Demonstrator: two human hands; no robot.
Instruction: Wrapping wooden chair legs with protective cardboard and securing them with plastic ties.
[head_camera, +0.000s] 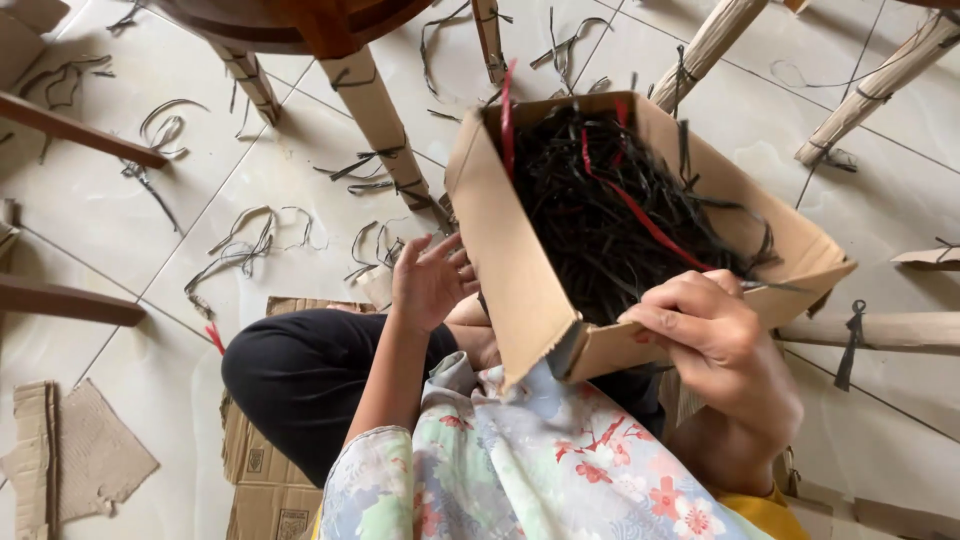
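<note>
Right now, right hand (715, 345) grips the cardboard box (510, 260) edge, left hand (430, 280) open beside it.

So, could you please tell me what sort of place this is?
Probably a small furniture or craft workshop: a cardboard box of black strips, cut strips littering the tiled floor, and strip-wrapped wooden legs beside the hands.

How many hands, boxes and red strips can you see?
Hands: 2, the left hand and the right hand
Cardboard box: 1
Red strips poking out of the box: 2
Total: 5
</note>
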